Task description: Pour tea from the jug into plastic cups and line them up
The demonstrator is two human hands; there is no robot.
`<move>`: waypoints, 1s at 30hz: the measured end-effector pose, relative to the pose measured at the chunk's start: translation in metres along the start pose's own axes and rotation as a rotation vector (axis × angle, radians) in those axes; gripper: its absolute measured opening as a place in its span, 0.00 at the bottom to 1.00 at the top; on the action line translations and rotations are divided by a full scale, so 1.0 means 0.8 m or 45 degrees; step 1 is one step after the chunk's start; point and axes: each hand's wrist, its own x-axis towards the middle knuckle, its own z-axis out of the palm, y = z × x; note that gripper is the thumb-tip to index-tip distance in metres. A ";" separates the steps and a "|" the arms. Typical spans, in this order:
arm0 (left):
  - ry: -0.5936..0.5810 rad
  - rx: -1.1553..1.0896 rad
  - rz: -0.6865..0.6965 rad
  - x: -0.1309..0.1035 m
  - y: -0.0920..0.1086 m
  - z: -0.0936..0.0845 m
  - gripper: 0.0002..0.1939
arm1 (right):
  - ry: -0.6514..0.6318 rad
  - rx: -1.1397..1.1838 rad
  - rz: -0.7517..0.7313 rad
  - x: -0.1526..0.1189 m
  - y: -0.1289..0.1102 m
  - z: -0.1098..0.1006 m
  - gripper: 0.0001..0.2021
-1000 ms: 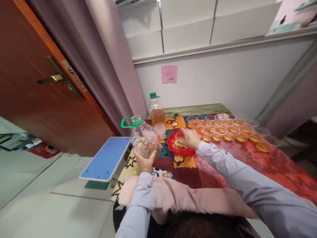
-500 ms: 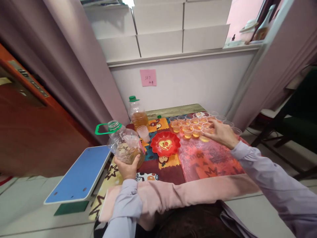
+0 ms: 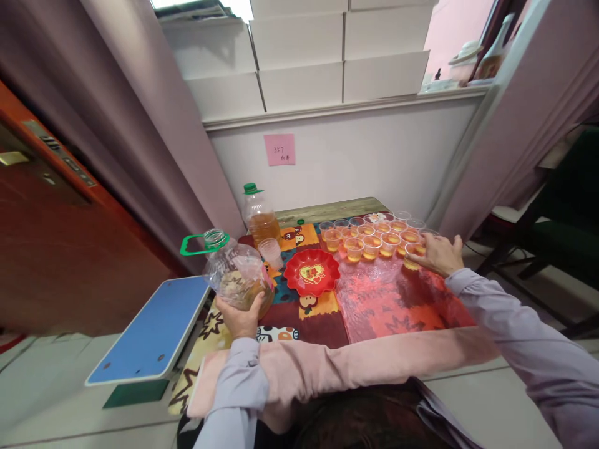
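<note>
My left hand (image 3: 241,317) is wrapped round the lower side of a large clear plastic jug (image 3: 231,268). The jug is uncapped, with a green handle at its neck and some liquid low inside. At the right end of the front row of cups, my right hand (image 3: 440,254) has its fingers and thumb on a small clear plastic cup (image 3: 412,264) holding amber liquid. Several similar cups (image 3: 371,248) stand in rows to its left, many with amber liquid. The right hand hides part of the cups behind it.
Between the hands sits a red scalloped dish (image 3: 330,284). Behind the held jug are a second, capped jug (image 3: 263,223) of amber liquid and a stack of cups (image 3: 271,254). A green cap (image 3: 300,222) lies farther back. A blue board (image 3: 150,330) is at the left.
My right hand has moved right, from a cup now standing in the front row to another at the row's right end. My left hand still holds the jug in place.
</note>
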 end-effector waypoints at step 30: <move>-0.013 -0.070 -0.092 -0.027 0.011 -0.005 0.61 | -0.327 0.309 -1.298 0.052 -0.508 -0.057 0.15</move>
